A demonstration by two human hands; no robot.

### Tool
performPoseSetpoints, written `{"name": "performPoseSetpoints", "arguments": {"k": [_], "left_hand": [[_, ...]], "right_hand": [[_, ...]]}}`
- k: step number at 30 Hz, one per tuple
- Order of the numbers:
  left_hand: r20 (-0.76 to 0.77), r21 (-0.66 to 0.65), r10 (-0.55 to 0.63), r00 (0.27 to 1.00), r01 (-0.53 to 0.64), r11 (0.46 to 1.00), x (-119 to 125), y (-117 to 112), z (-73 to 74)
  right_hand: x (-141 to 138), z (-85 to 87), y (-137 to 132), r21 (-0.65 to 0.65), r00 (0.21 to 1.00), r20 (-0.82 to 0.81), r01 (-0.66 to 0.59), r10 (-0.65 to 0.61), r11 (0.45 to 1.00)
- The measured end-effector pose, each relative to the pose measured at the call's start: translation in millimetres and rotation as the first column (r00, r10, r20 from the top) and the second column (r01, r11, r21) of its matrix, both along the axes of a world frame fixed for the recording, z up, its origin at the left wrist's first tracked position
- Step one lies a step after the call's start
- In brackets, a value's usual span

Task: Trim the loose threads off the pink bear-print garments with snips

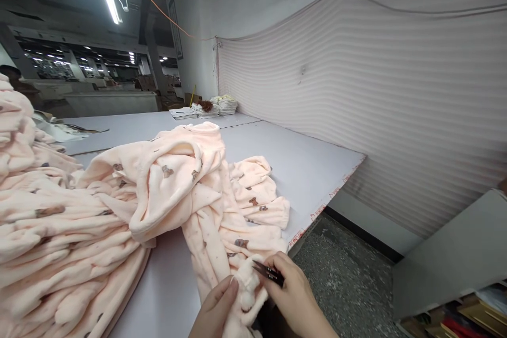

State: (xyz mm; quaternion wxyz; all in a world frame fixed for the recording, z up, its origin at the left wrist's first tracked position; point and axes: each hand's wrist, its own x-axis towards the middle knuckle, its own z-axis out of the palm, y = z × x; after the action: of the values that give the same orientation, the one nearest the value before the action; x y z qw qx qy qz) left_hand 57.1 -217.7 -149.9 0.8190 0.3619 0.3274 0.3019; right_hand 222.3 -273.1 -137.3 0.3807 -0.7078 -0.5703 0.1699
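Observation:
My right hand (291, 282) is closed around small dark thread snips (269, 273), whose tips point left at the fabric. Just left of it, my left hand (218, 303) pinches the edge of a pale pink plush garment (247, 280) with thumb and fingers. The garment is fluffy, with small brown bear prints, and its near end hangs at the table's front edge. A hood-like opening (170, 185) of the pink fabric lies farther up. What the snips' tips touch is too small to make out.
A large heap of similar pink garments (51, 253) covers the left side of the pale table (304, 158). Stacks of white papers or cloth (224, 105) stand at the far end. A striped curtain (376, 90) hangs along the right, and a person (18, 82) is at far left.

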Motion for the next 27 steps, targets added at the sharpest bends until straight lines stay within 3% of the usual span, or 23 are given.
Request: {"name": "performPoseSetpoints", "arguments": {"k": [3, 7, 13, 18, 23, 27], "left_hand": [[0.061, -0.124, 0.043, 0.997, -0.036, 0.992, -1, 2, 2.6], [0.11, -0.188, -0.019, 0.994, 0.039, 0.981, -1, 6, -0.8], [0.142, -0.1, -0.122, 0.982, 0.137, 0.986, -2, 17, -13.8], [0.114, -0.059, -0.21, 0.971, 0.218, 0.974, -1, 21, -16.6], [0.119, -0.021, -0.22, 0.968, 0.224, 0.974, 1, 20, -14.1], [0.051, 0.005, -0.176, 0.983, 0.176, 0.984, 3, 21, -10.3]], "right_hand": [[5, 7.1, -12, -0.006, 0.99, -0.091, -0.113, 0.112, 0.994], [5, 7.5, -15, 0.013, 0.982, -0.127, -0.143, 0.143, 0.99], [3, 9.8, -6, 0.019, 0.972, -0.193, -0.132, 0.133, 0.991], [3, 18.2, -14, -0.014, 0.99, -0.075, -0.119, 0.118, 0.993], [1, 14.2, -8, -0.013, 0.99, -0.137, -0.036, 0.034, 0.999], [5, 18.5, -8, -0.018, 0.983, -0.174, -0.071, 0.067, 0.997]]}}
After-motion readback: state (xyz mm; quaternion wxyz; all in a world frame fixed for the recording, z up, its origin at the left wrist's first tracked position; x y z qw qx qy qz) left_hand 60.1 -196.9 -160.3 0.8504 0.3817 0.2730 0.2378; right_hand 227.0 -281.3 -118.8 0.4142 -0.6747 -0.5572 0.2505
